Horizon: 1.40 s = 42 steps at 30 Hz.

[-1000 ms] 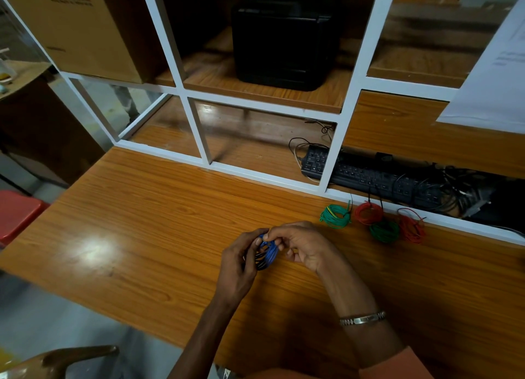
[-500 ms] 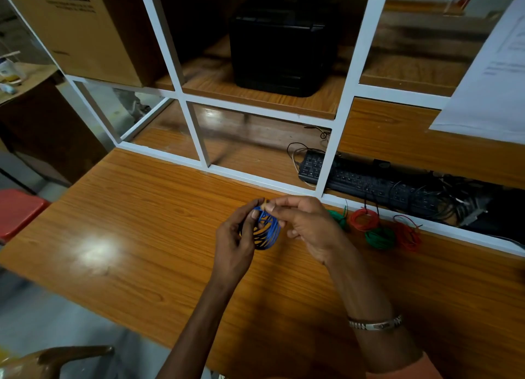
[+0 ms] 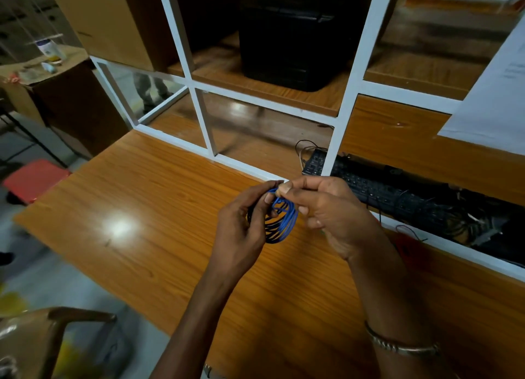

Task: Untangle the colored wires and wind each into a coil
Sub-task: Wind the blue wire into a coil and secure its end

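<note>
My fingers (image 3: 284,190) are pinching the blue wire coil (image 3: 282,218) from both sides above the bench (image 3: 147,208). My right hand (image 3: 332,214) is hiding most of the red coils (image 3: 409,245) lying beside the white frame (image 3: 338,134); a keyboard (image 3: 377,188) is sitting behind it.

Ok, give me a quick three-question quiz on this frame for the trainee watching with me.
1. True or false: the blue coil lies flat on the desk.
2. Which hands hold the coil: A left hand only, B right hand only, C both?
3. What black device sits behind the white frame, right of the hands?

Key: 1 false, it is held above the desk; 2 C; 3 a keyboard.
</note>
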{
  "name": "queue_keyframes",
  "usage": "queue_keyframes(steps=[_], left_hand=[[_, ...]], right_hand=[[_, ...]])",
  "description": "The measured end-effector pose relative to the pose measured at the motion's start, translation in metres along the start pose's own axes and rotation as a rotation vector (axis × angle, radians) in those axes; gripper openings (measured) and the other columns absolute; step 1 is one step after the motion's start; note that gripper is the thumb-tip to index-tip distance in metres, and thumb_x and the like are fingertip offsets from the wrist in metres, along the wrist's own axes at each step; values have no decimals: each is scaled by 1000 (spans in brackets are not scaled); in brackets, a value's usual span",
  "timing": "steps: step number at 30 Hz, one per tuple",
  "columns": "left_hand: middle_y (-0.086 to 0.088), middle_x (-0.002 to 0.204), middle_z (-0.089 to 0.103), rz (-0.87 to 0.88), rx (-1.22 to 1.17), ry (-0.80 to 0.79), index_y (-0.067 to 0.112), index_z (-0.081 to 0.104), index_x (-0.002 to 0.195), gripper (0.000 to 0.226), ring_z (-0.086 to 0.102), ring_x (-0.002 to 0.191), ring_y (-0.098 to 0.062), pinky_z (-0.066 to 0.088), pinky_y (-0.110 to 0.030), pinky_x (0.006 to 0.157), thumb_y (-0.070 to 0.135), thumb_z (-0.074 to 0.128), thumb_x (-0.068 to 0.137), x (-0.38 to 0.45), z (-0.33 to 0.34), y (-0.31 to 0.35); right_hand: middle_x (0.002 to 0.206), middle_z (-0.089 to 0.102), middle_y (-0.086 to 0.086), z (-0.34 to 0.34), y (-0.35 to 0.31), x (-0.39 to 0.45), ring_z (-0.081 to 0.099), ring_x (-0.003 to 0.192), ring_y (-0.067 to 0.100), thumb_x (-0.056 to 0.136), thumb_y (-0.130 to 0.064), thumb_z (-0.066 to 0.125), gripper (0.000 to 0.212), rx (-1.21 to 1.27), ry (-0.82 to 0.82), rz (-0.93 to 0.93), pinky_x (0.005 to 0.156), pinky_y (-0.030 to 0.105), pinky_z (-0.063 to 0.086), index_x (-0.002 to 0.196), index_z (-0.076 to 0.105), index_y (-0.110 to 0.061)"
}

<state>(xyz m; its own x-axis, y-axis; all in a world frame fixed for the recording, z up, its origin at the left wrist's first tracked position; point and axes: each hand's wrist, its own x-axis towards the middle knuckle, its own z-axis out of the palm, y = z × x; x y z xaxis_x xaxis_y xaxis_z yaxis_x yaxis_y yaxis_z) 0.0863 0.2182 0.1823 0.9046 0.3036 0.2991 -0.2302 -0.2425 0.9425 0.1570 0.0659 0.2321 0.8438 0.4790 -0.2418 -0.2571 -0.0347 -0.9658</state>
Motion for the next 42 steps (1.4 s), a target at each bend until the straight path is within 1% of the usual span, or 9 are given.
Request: queue_keyframes(steps=[3, 9, 14, 18, 22, 28, 35, 38, 42], left_hand=[[5, 109, 77, -9, 14, 10, 18, 72, 125, 26, 70, 85, -8, 54, -23, 77, 8, 56, 107, -7, 10, 2], [12, 110, 74, 22, 86, -12, 25, 68, 123, 29, 69, 89, 1, 52, -13, 77, 5, 55, 106, -14, 24, 10], [12, 109, 73, 39, 153, -41, 20, 68, 124, 28, 69, 88, 3, 51, -10, 76, 3, 55, 106, -15, 28, 12], [14, 105, 71, 86, 264, -52, 12, 71, 125, 27, 67, 87, 6, 49, -7, 76, 1, 56, 105, -15, 28, 11], [13, 105, 72, 81, 272, -72, 11, 71, 125, 26, 68, 86, 4, 49, -8, 75, 3, 55, 106, -14, 26, 14], [14, 105, 73, 79, 296, -114, 13, 72, 124, 26, 69, 85, 3, 49, -8, 74, 4, 56, 106, -14, 24, 14], [18, 104, 70, 101, 329, -120, 12, 72, 125, 26, 67, 87, 9, 48, -5, 75, 3, 57, 105, -17, 26, 15], [16, 104, 70, 95, 332, -103, 9, 73, 124, 26, 67, 88, 10, 48, -4, 74, 1, 58, 104, -20, 26, 14], [10, 105, 73, 79, 309, -79, 9, 73, 123, 25, 68, 89, 7, 50, -6, 75, 1, 56, 105, -24, 25, 14]], right_hand=[[69, 49, 6, -9, 3, -3, 34, 56, 7, 91, -21, 75, 20, 2, -1, 20, 39, 17, 22, 97, 75, -2], [67, 48, 4, -24, 10, -8, 35, 54, 5, 92, -17, 74, 20, 78, -24, 57, 39, 16, 19, 99, 72, 1], [72, 51, 7, -32, 17, -9, 37, 56, 6, 91, -19, 75, 11, 89, -34, 60, 39, 16, 20, 86, 77, -9], [75, 52, 9, -34, 20, -8, 38, 57, 6, 91, -19, 76, 10, 108, -23, 81, 39, 16, 19, 84, 77, -11], [79, 53, 12, -33, 21, -10, 39, 57, 6, 90, -18, 76, 10, 116, -22, 77, 38, 15, 21, 87, 77, -9], [74, 58, 6, -33, 22, -15, 41, 56, 5, 90, -15, 76, 9, 138, 2, 97, 38, 14, 23, 88, 76, -7], [80, 60, 9, -33, 23, -18, 44, 57, 4, 89, -11, 76, 6, 150, 28, 135, 37, 14, 24, 88, 76, -5], [83, 60, 12, -31, 23, -18, 46, 58, 6, 88, -10, 76, 7, 140, 34, 152, 38, 15, 25, 90, 76, -3], [78, 61, 9, -28, 23, -18, 51, 61, 8, 87, -8, 76, 5, 153, 25, 155, 41, 17, 31, 89, 76, -4]])
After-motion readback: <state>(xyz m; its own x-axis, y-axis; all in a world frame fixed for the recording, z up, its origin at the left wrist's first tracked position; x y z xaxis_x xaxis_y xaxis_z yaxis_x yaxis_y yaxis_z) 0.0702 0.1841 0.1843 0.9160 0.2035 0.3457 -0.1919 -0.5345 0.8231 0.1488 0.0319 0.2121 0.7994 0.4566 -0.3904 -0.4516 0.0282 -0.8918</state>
